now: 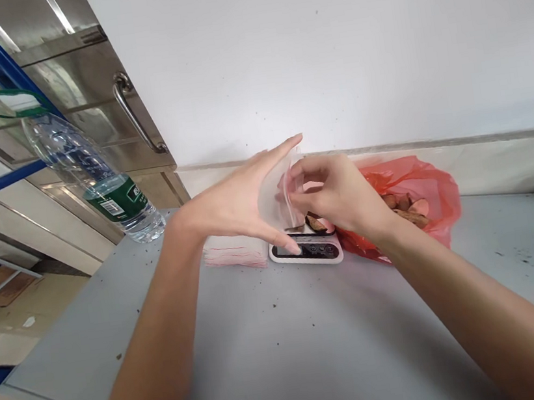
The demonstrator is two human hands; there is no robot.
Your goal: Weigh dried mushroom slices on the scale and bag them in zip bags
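**One clear bag (271, 201) held up at one kitchen scale (308, 257)**

Head view: the bottle (63, 145) at the left carries a green label (119, 198) with a barcode and pale characters, too small and slanted to read surely. The scale has a black panel with a row of small round button marks; its display is partly covered by a thumb, so no figure can be read.

There are two hands. The left hand (242, 197) is spread wide, thumb and forefinger far apart, with the clear bag between them. The right hand (327, 192) has its fingertips pinched together on the bag's edge. The bag sits near the middle, just above the scale's front panel in the view.

One brown piece (316, 223) shows on the scale; others may be hidden. One stack of flat bags (235, 253) with red edges lies just left of the scale, its sheets too thin to count. To the right, one red plastic bag (423, 173) holds several brown slices (411, 212), overlapping and uncountable. Everything rests on one grey surface (246, 340).
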